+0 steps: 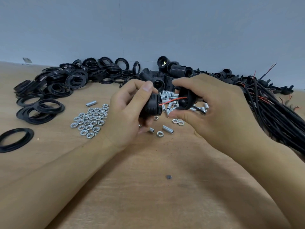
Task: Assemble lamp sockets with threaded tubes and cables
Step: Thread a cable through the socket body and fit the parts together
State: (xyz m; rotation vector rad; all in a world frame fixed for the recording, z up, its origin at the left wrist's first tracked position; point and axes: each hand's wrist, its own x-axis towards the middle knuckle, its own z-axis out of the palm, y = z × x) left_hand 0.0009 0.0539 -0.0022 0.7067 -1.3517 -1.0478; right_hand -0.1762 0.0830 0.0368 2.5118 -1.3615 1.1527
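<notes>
- The left hand [130, 111] grips a socket body [152, 104]; the right hand [212, 106] pinches its cap [186, 100].
- A red wire [173, 100] bridges the unjoined halves.
- Loose tubes [168, 96] and nuts [89, 120] suggest much work remains.

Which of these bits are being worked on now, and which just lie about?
In use:
- socket body, in left hand
- socket cap, in right hand
- red wire between them

Lying about:
- hex nuts
- threaded tubes
- black rings
- cable bundle
</notes>
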